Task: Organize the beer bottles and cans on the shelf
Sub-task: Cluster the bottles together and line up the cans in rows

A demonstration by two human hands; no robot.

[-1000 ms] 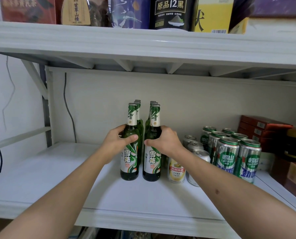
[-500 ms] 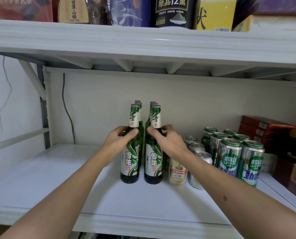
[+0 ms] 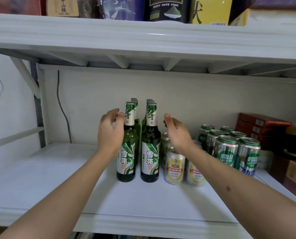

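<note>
Two rows of green beer bottles stood upright mid-shelf, gold cans just to their right and green cans further right. Left hand hung loose-fingered beside the front-left bottle's neck, gripping nothing. Right hand was spread too, over the gold cans, clear of the bottles.

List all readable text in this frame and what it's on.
"雪花": body labels of the two front green bottles.
"崂山" and "LAOSHAN": green cans on the right.
"燕京啤酒": red band on the yellow-labelled cans, only just legible.
"山": tan package on the upper shelf.
Black tin, yellow box, its barcode, red boxes: cut off or too small to read.
</note>
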